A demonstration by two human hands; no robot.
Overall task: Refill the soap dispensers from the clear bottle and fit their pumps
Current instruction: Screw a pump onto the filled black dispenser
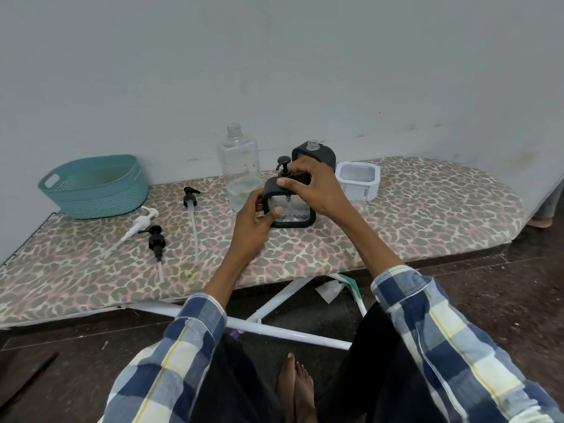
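A black square soap dispenser (pixel 293 212) stands on the leopard-print board (pixel 412 215). My left hand (pixel 254 222) grips its left side, thumb on the clear front. My right hand (pixel 311 187) holds the collar of the black pump (pixel 283 166) seated in its neck. Behind it stand the uncapped clear bottle (pixel 239 166), a little liquid at its bottom, a second black dispenser (pixel 317 154) with an open neck, and a white dispenser (pixel 359 180) with an open top. Loose on the left lie a white pump (pixel 142 222) and two black pumps (pixel 156 239) (pixel 190 198).
A teal plastic basket (pixel 94 186) sits at the board's back left against the grey wall. White metal legs (pixel 283 329) of the board cross below its front edge. My bare foot (pixel 294 386) rests on the dark floor.
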